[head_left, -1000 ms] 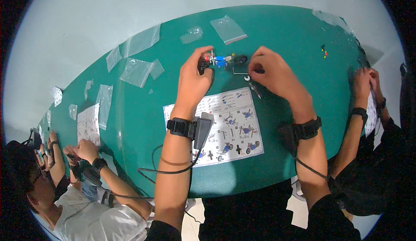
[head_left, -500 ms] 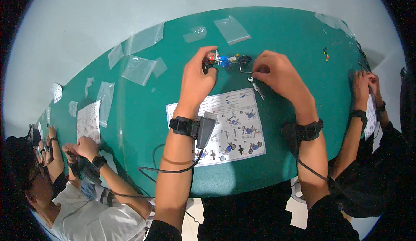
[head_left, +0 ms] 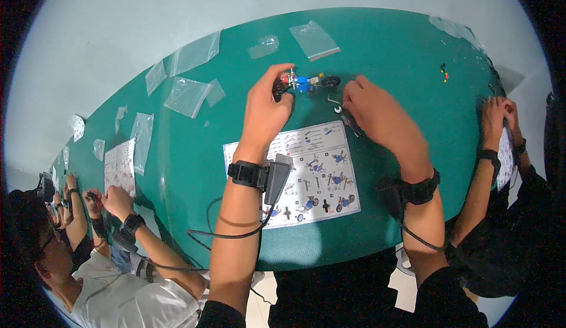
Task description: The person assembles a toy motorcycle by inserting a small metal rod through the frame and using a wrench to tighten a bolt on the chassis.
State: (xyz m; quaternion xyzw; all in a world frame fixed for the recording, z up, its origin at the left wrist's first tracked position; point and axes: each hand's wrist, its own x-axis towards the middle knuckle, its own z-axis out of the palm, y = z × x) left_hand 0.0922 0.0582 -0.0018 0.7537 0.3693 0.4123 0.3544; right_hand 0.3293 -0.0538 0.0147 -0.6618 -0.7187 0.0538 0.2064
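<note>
A small toy motorcycle model [head_left: 306, 83] with a blue body and black wheels lies on the green table [head_left: 401, 51]. My left hand [head_left: 266, 105] grips its left end, around the front wheel. My right hand [head_left: 372, 111] rests on the table just right of the model, its fingers curled beside a small metal wrench [head_left: 345, 117]; whether it touches the wrench I cannot tell. A printed instruction sheet [head_left: 309, 174] lies between my forearms, partly under my left wrist device.
Several empty clear plastic bags [head_left: 187, 95] lie across the table's far left. Tiny loose parts [head_left: 443, 73] sit at the far right. One person works at the left [head_left: 112, 201], another person's hands [head_left: 495, 112] at the right edge.
My right hand has drawn back from the model toward the wrench. My left hand keeps hold of the model, which has shifted slightly.
</note>
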